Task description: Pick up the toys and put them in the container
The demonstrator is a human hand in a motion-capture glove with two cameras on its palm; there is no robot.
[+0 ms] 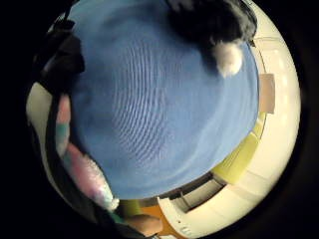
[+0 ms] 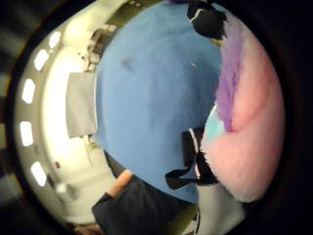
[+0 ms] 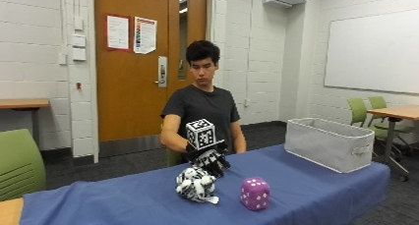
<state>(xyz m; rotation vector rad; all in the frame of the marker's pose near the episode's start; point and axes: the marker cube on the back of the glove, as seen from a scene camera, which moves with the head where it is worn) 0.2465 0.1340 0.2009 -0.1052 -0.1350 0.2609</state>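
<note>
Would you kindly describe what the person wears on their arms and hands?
The right hand wears a black glove with white markings on the fingers. The arms are bare below the short sleeves of a dark T-shirt. The other hand is hidden from view.

Even indoor light, soft focus in all three views

Ceiling lights (image 2: 29, 88) glare white along one palm view's rim; both palm views bend strongly at their edges, with close plush surfaces blurred. In the outside view, faint shadows lie on the blue cloth (image 3: 314, 185).
</note>
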